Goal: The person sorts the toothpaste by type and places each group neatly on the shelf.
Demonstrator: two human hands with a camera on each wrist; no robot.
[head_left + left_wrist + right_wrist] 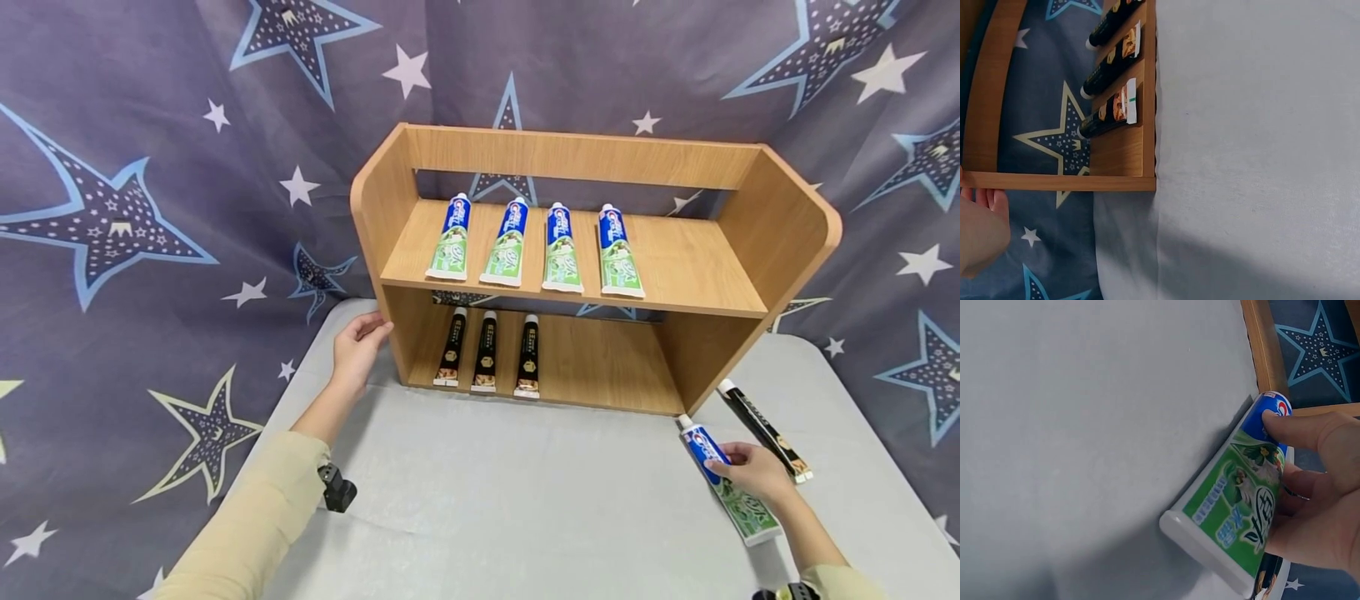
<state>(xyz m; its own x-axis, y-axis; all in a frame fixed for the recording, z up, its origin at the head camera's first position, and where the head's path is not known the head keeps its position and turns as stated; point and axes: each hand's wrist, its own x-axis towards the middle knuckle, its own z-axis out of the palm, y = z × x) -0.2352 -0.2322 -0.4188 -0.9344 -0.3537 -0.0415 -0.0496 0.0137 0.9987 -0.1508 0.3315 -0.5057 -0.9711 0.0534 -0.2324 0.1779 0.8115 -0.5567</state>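
My right hand grips a blue and green toothpaste tube near the table's right side, thumb on its front face. Its cap points toward the shelf, and the white crimped end faces me. Just beyond that hand lies a black toothpaste tube on the table. My left hand touches the outer left side of the wooden shelf, fingertips at the panel. Several blue and green tubes lie in a row on the upper board; three black tubes lie on the lower one.
The shelf stands at the back of a table with a pale grey cover. Behind it hangs a dark curtain with a star pattern. Both boards show bare wood to the right of their tubes.
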